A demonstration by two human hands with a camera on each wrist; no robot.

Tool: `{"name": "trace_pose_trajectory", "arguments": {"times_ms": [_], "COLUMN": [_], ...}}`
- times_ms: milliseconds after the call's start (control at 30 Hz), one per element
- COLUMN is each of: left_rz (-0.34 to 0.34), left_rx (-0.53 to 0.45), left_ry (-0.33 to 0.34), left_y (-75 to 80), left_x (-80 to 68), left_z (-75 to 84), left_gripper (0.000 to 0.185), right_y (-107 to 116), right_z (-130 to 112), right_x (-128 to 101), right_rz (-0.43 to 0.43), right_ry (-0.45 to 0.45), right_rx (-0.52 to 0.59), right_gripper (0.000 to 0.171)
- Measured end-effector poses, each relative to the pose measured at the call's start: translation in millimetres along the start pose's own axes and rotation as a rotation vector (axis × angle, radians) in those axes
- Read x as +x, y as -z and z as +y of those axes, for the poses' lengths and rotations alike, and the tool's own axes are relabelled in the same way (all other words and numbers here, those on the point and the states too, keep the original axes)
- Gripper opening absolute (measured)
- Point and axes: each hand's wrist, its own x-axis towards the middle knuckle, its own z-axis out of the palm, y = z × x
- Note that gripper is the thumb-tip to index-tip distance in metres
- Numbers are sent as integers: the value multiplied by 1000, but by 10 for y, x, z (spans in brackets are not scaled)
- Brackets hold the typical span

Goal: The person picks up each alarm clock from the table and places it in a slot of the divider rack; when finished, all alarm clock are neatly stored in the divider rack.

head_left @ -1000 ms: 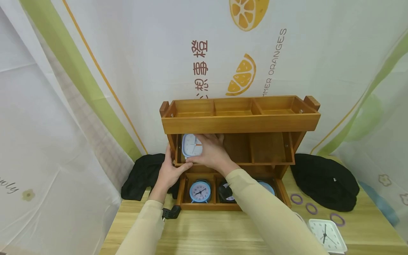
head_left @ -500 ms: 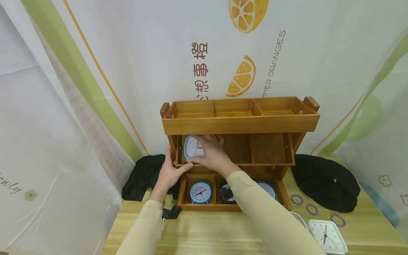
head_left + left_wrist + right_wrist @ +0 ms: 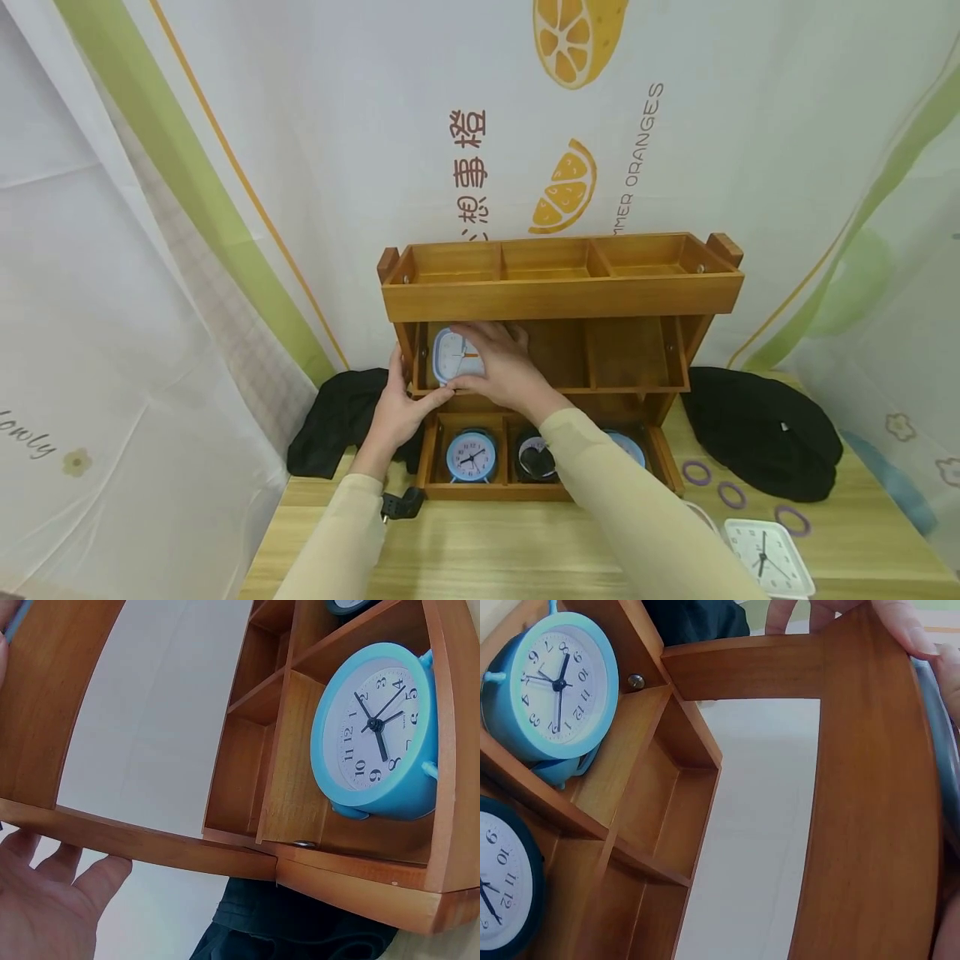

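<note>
At the far left of the table a black cloth [image 3: 337,421] lay crumpled against the curtain, with a black plug [image 3: 401,502] on the wood just near of it. The person's left hand [image 3: 397,408] was braced on the left end of the wooden rack [image 3: 562,296], its thumb along the front rail of the middle tier and its fingers stretched out fairly straight around the side post; the left wrist view showed that palm [image 3: 37,907] flat under the rail, holding nothing.

Just to the right, the right hand [image 3: 498,367] gripped a small square clock [image 3: 453,354], white-faced with a pale blue rim, the thumb under its lower edge and the fingers curled over its top and right side. The clock stood upright in the leftmost compartment of the middle tier, partly tucked under the top tray.

Below, in the bottom tier, a round blue clock [image 3: 471,456] sat in the left compartment, a round black clock [image 3: 534,461] in the next, and another blue one [image 3: 626,446] showed behind the right sleeve.

Farther right, a second black cloth [image 3: 761,429] lay beside the rack, three purple rings [image 3: 731,493] were on the table near of it, and a white square clock [image 3: 767,556] lay flat at the near right edge.
</note>
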Motion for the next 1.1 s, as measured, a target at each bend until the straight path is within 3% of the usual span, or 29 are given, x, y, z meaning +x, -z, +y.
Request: {"name": "trace_pose_trajectory", "arguments": {"times_ms": [300,767,1100], "left_rz": [3,13,19], "left_rx": [-8,1,10], "left_ry": [-10,26,31], "left_y": [-16,-25,-22], "left_x": [18,12,8], "left_z": [-21,-3,-13], "left_gripper": [117,119,121], "right_y": [55,167,218], "right_z": [103,252,413], "right_x": [-216,-697,-1057], "right_rz": [79,69,77], "right_ry": [72,237,198], "right_rx": [50,-120,-99], "right_gripper": [100,121,122]}}
